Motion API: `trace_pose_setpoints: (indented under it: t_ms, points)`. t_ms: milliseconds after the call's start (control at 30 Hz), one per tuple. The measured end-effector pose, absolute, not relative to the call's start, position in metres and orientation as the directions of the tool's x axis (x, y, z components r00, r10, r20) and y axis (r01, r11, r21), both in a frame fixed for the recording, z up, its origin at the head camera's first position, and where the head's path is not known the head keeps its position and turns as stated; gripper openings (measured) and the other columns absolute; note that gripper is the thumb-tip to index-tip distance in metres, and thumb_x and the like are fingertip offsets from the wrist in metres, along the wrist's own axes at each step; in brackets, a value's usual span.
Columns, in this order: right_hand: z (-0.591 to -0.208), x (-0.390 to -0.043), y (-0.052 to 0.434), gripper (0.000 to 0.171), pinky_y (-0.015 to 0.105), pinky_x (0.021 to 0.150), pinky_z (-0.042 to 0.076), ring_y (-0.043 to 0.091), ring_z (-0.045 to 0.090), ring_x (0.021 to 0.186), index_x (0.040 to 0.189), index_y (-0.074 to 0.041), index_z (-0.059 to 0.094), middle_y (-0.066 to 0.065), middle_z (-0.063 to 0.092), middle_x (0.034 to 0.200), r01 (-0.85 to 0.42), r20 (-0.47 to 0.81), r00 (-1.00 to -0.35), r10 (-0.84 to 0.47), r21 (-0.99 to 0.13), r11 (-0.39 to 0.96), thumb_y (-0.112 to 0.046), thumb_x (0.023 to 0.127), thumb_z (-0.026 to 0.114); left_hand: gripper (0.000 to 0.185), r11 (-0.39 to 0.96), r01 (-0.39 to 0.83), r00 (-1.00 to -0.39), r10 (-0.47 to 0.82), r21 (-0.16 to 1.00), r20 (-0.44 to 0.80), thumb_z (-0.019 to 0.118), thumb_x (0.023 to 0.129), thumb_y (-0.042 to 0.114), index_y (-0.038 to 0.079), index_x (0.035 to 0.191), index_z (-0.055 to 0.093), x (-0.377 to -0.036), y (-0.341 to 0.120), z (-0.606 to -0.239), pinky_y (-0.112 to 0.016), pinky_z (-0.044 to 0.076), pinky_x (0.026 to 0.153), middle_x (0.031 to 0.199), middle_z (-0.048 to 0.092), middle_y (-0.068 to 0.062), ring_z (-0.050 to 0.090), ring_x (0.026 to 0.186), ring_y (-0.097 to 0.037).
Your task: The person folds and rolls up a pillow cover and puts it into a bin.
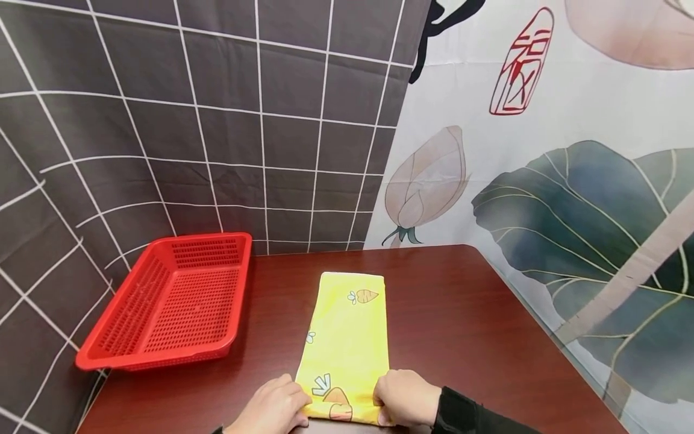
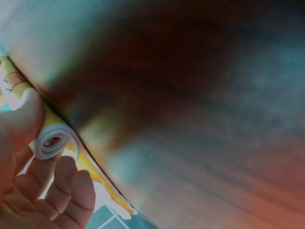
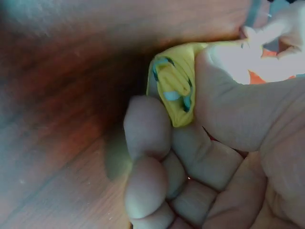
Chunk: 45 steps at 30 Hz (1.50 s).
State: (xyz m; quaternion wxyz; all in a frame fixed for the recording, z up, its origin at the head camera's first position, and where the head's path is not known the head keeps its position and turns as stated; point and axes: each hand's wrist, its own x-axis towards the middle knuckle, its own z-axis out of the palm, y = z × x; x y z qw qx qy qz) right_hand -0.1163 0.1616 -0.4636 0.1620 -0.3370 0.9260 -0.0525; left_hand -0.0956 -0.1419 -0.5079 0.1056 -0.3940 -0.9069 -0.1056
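Note:
A folded yellow cloth [image 1: 347,337] with carrot prints lies lengthwise on the dark red-brown table [image 1: 461,325], its near end rolled up. My left hand [image 1: 276,407] pinches the left side of that near end; in the left wrist view the rolled cloth edge [image 2: 53,138] shows as a coil between thumb and fingers. My right hand [image 1: 403,398], in a black sleeve, pinches the right side of the same end; the right wrist view shows the yellow cloth [image 3: 174,90] bunched between thumb and curled fingers.
A red perforated plastic basket [image 1: 168,301] with nothing in it sits at the table's left, against a dark tiled curtain. A lotus-print curtain hangs along the right side and back. The table's right edge runs diagonally near the curtain.

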Motion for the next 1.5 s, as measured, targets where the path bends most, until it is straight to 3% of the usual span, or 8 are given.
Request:
trace_pose_setpoints:
  t_ms: [400, 733, 1033, 1167, 1267, 1367, 1433, 1500]
  points:
    - [-0.465, -0.122, 0.163, 0.041, 0.021, 0.052, 0.025, 0.007, 0.027, 0.055, 0.062, -0.019, 0.052, -0.013, 0.027, 0.058, -0.562, -0.312, -0.718, -0.621, -0.266, 0.783, -0.023, 0.083, 0.087, 0.013, 0.74, 0.444, -0.873, 0.485, 0.504, 0.057, 0.079, 0.091, 0.039, 0.027, 0.096, 0.079, -0.094, -0.143, -0.499, -0.023, 0.038, 0.062, 0.081, 0.056, 0.017, 0.043, 0.075, 0.001]
    - [-0.475, -0.131, 0.165, 0.029, 0.026, 0.057, 0.045, 0.007, 0.046, 0.056, 0.071, -0.019, 0.066, -0.01, 0.054, 0.064, -0.501, -0.368, -0.744, -0.557, -0.244, 0.831, -0.03, 0.083, 0.09, 0.023, 0.795, 0.434, -0.89, 0.451, 0.423, 0.065, 0.067, 0.101, 0.032, 0.03, 0.079, 0.062, -0.098, -0.13, -0.5, -0.029, 0.039, 0.059, 0.069, 0.051, 0.017, 0.049, 0.07, -0.005]
    - [-0.468, -0.131, 0.167, 0.037, 0.025, 0.06, 0.045, 0.01, 0.051, 0.055, 0.068, -0.018, 0.063, -0.007, 0.056, 0.057, -0.385, -0.406, -0.793, -0.454, -0.244, 0.89, -0.037, 0.082, 0.091, 0.023, 0.849, 0.251, -0.952, 0.304, 0.464, -0.04, 0.078, 0.086, 0.03, 0.027, 0.075, 0.059, -0.102, -0.123, -0.495, -0.034, 0.041, 0.061, 0.074, 0.053, 0.01, 0.048, 0.068, -0.01]
    - [-0.467, -0.133, 0.17, 0.041, 0.024, 0.06, 0.045, 0.01, 0.052, 0.053, 0.066, -0.017, 0.061, -0.007, 0.054, 0.051, -0.348, -0.413, -0.803, -0.43, -0.262, 0.9, -0.039, 0.081, 0.091, 0.03, 0.884, 0.255, -0.964, 0.264, 0.392, 0.031, 0.085, 0.083, 0.033, 0.029, 0.076, 0.056, -0.101, -0.122, -0.495, -0.035, 0.04, 0.061, 0.079, 0.05, 0.012, 0.047, 0.074, -0.01]
    - [-0.467, -0.132, 0.17, 0.042, 0.027, 0.06, 0.044, 0.012, 0.05, 0.055, 0.067, -0.018, 0.061, -0.006, 0.054, 0.057, -0.351, -0.391, -0.818, -0.423, -0.243, 0.904, -0.043, 0.08, 0.092, 0.024, 0.85, 0.47, -0.879, 0.426, 0.239, 0.214, 0.085, 0.081, 0.026, 0.03, 0.077, 0.061, -0.098, -0.121, -0.5, -0.029, 0.04, 0.062, 0.08, 0.053, 0.013, 0.047, 0.078, -0.009]
    - [-0.469, -0.13, 0.171, 0.044, 0.03, 0.058, 0.042, 0.013, 0.047, 0.056, 0.07, -0.019, 0.059, -0.006, 0.052, 0.062, -0.362, -0.329, -0.844, -0.423, -0.232, 0.903, -0.045, 0.077, 0.093, 0.017, 0.72, 0.691, -0.643, 0.652, -0.063, 0.401, 0.082, 0.076, 0.025, 0.027, 0.076, 0.065, -0.097, -0.121, -0.507, -0.023, 0.036, 0.064, 0.078, 0.055, 0.013, 0.047, 0.077, -0.009]
    - [-0.472, -0.126, 0.172, 0.046, 0.031, 0.057, 0.039, 0.013, 0.045, 0.056, 0.072, -0.02, 0.056, -0.007, 0.05, 0.063, -0.376, -0.269, -0.862, -0.43, -0.231, 0.897, -0.045, 0.074, 0.095, 0.018, 0.632, 0.737, -0.481, 0.74, -0.241, 0.469, 0.08, 0.073, 0.03, 0.024, 0.076, 0.064, -0.098, -0.122, -0.511, -0.023, 0.034, 0.066, 0.074, 0.054, 0.012, 0.045, 0.075, -0.01]
    - [-0.475, -0.12, 0.174, 0.047, 0.029, 0.056, 0.037, 0.011, 0.042, 0.056, 0.073, -0.021, 0.053, -0.009, 0.047, 0.063, -0.423, -0.187, -0.864, -0.467, -0.232, 0.876, -0.042, 0.072, 0.095, 0.022, 0.581, 0.747, -0.393, 0.778, -0.323, 0.491, 0.079, 0.07, 0.034, 0.023, 0.076, 0.062, -0.098, -0.123, -0.513, -0.022, 0.032, 0.065, 0.071, 0.053, 0.012, 0.043, 0.072, -0.009]
